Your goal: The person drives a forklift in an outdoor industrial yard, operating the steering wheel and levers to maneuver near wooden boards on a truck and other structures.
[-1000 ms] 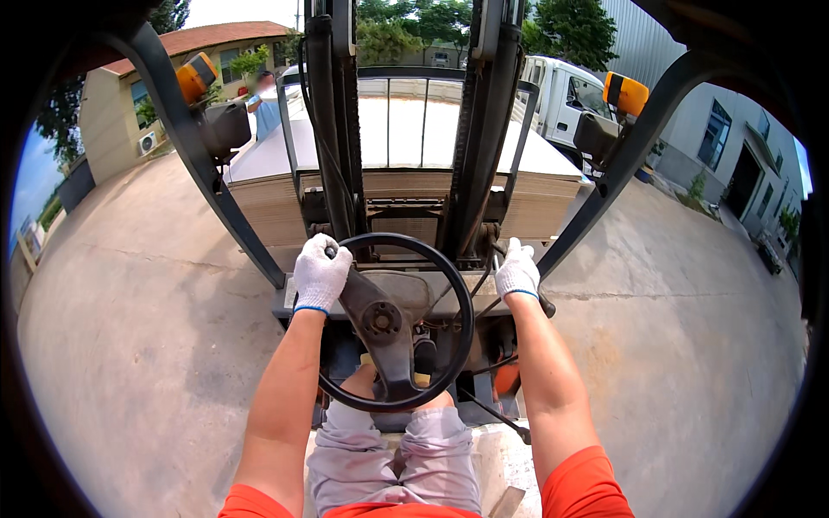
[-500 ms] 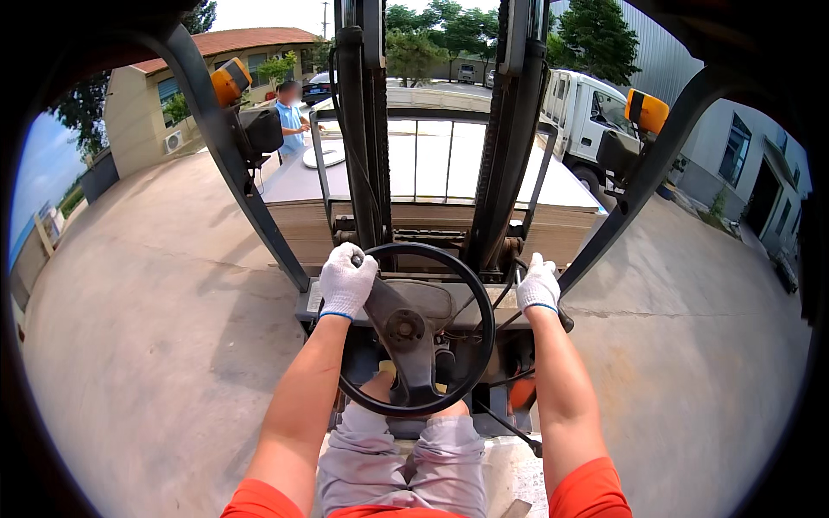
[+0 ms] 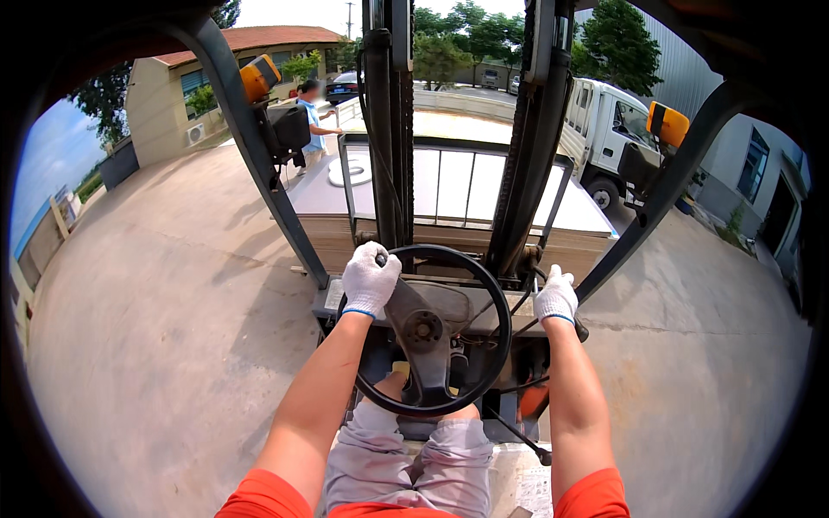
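Observation:
My left hand (image 3: 371, 281), in a white knit glove, is closed round the knob at the upper left of the black steering wheel (image 3: 504, 332). My right hand (image 3: 557, 296), gloved the same way, is closed on a thin control lever (image 3: 536, 287) right of the wheel; the fingers partly hide it. Beyond the wheel rises the dark forklift mast (image 3: 516, 164). In front of it, behind a barred load guard (image 3: 458, 145), lies a wide stack of flat boards (image 3: 328, 237) with a pale top. A white ring-shaped item (image 3: 350, 173) rests on the stack.
A person in a blue shirt (image 3: 311, 116) stands beyond the stack's left corner. A white truck (image 3: 623, 129) is parked ahead on the right. Dark cab posts (image 3: 250, 164) slant down on both sides. Concrete ground (image 3: 155, 319) spreads around, with buildings at both edges.
The load guard and board stack sit lower against the mast. The whole view has shifted, so the surroundings appear farther right. Both hands keep their grips.

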Action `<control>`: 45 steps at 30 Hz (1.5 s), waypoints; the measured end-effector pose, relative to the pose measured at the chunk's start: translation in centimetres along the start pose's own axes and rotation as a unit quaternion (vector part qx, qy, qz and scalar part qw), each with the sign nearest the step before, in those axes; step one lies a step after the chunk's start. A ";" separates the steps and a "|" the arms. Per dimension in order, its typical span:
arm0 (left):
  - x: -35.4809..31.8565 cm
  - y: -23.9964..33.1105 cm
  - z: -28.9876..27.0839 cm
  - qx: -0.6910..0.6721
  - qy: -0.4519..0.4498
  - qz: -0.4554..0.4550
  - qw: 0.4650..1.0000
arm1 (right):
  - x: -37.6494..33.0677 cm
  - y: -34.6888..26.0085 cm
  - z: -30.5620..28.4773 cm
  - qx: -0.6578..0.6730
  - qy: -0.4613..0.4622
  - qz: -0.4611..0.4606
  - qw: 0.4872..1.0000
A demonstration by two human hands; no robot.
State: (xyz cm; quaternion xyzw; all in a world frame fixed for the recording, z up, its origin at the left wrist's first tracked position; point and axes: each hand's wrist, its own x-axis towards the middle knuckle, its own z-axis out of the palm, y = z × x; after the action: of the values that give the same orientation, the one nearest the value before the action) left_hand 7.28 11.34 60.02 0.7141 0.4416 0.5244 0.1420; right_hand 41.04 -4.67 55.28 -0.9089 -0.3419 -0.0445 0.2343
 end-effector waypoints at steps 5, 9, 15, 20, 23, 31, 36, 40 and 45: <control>0.9 1.0 -0.6 -0.002 0.032 0.026 0.999 | -0.1 -0.2 -1.6 -0.034 0.001 -0.010 0.999; 0.7 1.5 -0.1 -0.002 0.053 0.049 0.997 | 0.0 1.4 -2.0 -0.087 -0.016 -0.035 0.995; 0.7 0.6 1.3 0.009 0.083 0.097 0.992 | 0.0 2.1 -1.8 -0.098 -0.041 -0.031 0.994; 0.7 0.5 1.7 0.027 0.086 0.109 0.990 | -4.1 3.6 -1.5 0.149 0.052 -0.016 0.987; 0.8 0.1 2.8 0.028 0.100 0.116 0.988 | -6.2 7.9 2.7 0.221 0.186 -0.123 0.949; 1.5 -1.2 1.8 0.042 0.098 0.110 0.988 | -16.0 17.2 3.1 -0.137 -0.236 -0.006 0.962; 1.7 -1.1 2.3 0.050 0.089 0.111 0.989 | -22.3 24.8 8.7 -0.053 -0.364 0.141 0.919; 1.5 -1.5 2.1 0.047 0.086 0.101 0.990 | -25.0 22.8 5.7 0.289 -0.267 0.290 0.873; 1.7 -1.4 2.6 0.061 0.097 0.101 0.988 | -29.9 19.7 5.3 0.093 -0.067 0.122 0.986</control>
State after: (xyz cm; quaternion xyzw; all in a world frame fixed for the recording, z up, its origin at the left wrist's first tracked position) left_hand 8.93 14.11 59.06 0.7081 0.4097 0.5751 0.0007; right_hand 30.48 -33.13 35.64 -0.9191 -0.2458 0.0774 0.2980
